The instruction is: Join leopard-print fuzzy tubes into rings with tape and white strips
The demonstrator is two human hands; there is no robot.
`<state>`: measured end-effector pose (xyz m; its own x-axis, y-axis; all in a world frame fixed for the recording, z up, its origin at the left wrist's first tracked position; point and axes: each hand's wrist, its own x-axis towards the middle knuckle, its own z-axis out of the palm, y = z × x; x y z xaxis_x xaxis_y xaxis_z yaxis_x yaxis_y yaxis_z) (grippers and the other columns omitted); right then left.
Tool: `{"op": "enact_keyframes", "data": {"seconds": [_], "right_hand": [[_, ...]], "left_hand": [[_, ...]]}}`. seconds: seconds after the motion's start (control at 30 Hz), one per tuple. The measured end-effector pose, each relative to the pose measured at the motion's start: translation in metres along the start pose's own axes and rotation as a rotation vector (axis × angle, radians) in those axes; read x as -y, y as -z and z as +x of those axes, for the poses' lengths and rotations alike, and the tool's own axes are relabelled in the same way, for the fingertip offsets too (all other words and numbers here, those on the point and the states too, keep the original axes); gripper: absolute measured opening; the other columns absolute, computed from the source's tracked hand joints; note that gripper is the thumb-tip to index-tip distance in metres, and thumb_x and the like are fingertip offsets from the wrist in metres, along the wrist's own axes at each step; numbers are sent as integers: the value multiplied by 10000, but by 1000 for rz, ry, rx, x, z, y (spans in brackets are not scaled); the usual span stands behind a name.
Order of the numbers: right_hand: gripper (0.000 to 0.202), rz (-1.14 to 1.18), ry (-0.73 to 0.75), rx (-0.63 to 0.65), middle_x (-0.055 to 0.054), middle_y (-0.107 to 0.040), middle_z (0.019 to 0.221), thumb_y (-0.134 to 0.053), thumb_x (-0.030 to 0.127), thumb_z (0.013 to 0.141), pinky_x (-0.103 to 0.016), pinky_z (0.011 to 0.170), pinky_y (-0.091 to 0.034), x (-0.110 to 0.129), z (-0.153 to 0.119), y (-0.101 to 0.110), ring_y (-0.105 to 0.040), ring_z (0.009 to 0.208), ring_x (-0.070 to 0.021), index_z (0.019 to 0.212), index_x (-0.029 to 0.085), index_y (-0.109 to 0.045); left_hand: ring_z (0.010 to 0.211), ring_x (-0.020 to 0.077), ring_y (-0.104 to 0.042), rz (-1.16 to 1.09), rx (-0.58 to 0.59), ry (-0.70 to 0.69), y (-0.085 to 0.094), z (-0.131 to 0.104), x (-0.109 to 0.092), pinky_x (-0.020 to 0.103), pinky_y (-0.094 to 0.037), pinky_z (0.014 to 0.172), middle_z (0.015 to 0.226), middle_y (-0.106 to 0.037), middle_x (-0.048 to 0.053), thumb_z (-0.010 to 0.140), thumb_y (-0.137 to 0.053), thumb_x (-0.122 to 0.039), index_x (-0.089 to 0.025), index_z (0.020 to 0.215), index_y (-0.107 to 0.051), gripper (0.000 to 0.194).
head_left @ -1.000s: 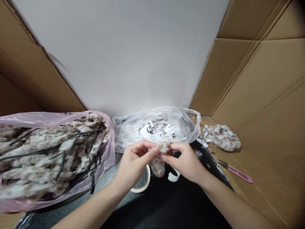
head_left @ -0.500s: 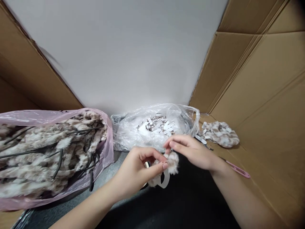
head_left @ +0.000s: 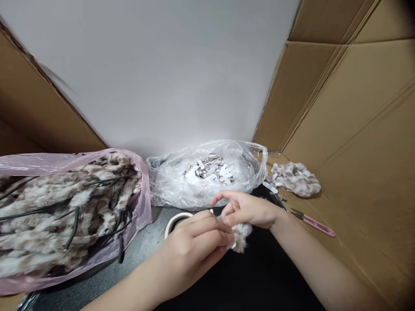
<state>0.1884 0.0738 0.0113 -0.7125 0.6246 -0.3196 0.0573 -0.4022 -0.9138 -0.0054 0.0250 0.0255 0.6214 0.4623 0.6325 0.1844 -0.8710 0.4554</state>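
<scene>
A small piece of fluffy white-and-beige faux fur (head_left: 241, 237) is between my two hands, above the black surface. My left hand (head_left: 197, 250) is closed on it from the left, its fingers covering much of the piece. My right hand (head_left: 251, 210) meets it from above, with the thumb and curled fingers closed at its upper edge and the index finger stretched out. Exactly what the right fingertips pinch is hidden. A scrap of white strip shows by the left fingertips. Just behind my left hand lies a roll of tape (head_left: 169, 224), partly covered.
At left, a pink plastic bag (head_left: 147, 190) holds furry strips (head_left: 42, 233) with black cords. A clear plastic bag (head_left: 175, 190) with white tags lies in the centre. At right are another fur bundle (head_left: 300, 179) and pink thread snips (head_left: 316, 224). Cardboard walls (head_left: 363, 108) flank the space.
My left hand has turned over, its back now upward, and the fur has shifted slightly right and down. The tape roll has come into clearer view. The whole view has shifted slightly.
</scene>
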Motion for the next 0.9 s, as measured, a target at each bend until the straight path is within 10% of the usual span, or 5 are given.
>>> {"op": "enact_keyframes", "data": {"seconds": [0.3, 0.63, 0.9], "right_hand": [[534, 8, 197, -302, 67, -647, 631, -853, 254, 620, -158, 431, -328, 8, -6, -10, -499, 461, -59, 1022, 192, -506], [436, -42, 408, -458, 82, -607, 622, -814, 210, 675, -193, 540, -399, 15, -15, -24, -502, 531, -64, 993, 196, -517], [380, -221, 462, -565, 65, -640, 659, -763, 106, 662, -235, 628, -467, 15, -18, -35, -567, 611, -98, 953, 211, -543]], "left_hand": [[820, 139, -637, -13, 19, 40, -4, -4, 5, 238, -517, 757, 889, -713, 47, 841, -612, 3, -149, 955, -620, 191], [677, 73, -583, -16, -168, 485, -13, -5, 2, 178, -481, 546, 1016, -492, 33, 871, -630, -185, -227, 802, -707, 112], [719, 125, -586, -219, -62, 716, -14, -4, 3, 186, -458, 520, 940, -585, 46, 866, -628, -303, -217, 762, -722, 164]]}}
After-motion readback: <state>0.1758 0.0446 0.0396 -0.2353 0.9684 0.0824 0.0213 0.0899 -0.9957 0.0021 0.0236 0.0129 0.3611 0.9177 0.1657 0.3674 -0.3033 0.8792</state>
